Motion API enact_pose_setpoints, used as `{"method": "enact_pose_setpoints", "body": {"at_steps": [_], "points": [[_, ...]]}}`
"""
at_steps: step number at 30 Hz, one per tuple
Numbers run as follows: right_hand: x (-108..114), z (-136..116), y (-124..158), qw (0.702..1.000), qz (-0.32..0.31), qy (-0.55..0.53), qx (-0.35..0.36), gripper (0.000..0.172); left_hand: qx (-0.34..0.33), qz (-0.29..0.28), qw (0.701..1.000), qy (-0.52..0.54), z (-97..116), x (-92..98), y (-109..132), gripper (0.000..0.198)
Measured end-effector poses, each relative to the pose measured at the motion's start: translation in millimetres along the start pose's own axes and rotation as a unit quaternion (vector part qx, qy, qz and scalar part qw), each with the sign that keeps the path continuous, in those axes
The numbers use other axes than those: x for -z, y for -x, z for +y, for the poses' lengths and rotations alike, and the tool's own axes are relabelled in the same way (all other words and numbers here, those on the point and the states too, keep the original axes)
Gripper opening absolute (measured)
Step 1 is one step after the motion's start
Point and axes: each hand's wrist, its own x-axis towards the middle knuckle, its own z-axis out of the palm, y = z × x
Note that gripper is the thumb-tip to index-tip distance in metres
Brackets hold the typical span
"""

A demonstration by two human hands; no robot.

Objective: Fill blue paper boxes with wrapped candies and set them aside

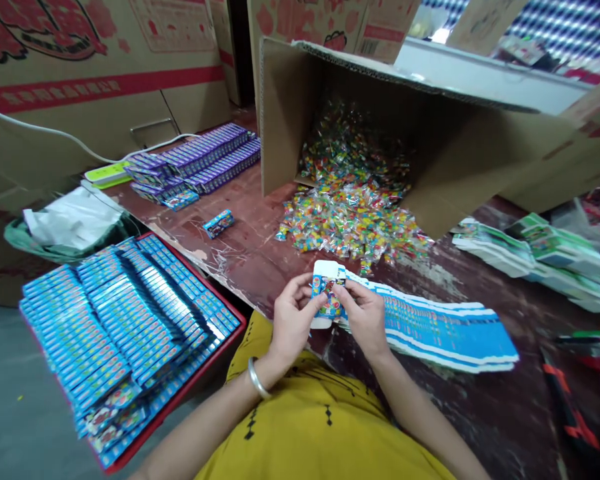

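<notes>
Between my two hands is a small blue candy box (pixel 329 293) with its white end flaps sticking out at top and bottom. My left hand (pixel 294 313) grips its left side, thumb on the front face. On the right edge, my right hand (pixel 367 312) pinches the same box. Just right of it lies a long fanned row of flat blue cartons (pixel 445 330) with white flaps. Beyond my hands, a heap of small clear packets of colourful candy (pixel 350 213) spills from a cardboard box (pixel 480 153) lying on its side.
At left, a red tray (pixel 125 460) holds stacked blue boxes (pixel 100 320). A single blue box (pixel 219 223) and stacked purple boxes (pixel 210 157) stand behind. Green cartons (pixel 540 250) and an orange-black cutter (pixel 570 407) lie at right. A white cable (pixel 60 129) runs to a green power strip (pixel 107 175).
</notes>
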Motion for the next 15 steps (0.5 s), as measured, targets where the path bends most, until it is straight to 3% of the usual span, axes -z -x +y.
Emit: {"method": "enact_pose_setpoints", "body": {"at_steps": [3,9,12,15], "points": [[-7,4,0,0.998,0.047,-0.027,0.016,0.034,-0.031,-0.014,0.999,-0.037,7,3.7,3,0.062],[-8,16,4,0.994,0.072,0.008,0.079,0.043,-0.078,-0.126,0.983,-0.113,8,15.1,1,0.056],[-6,17,6,0.991,0.073,0.04,0.105,0.039,-0.094,-0.132,0.977,-0.139,6,17.6,0,0.051],[-3,14,4,0.99,0.064,0.055,0.114,0.023,-0.066,-0.162,0.98,-0.098,6,18.6,1,0.042]]}}
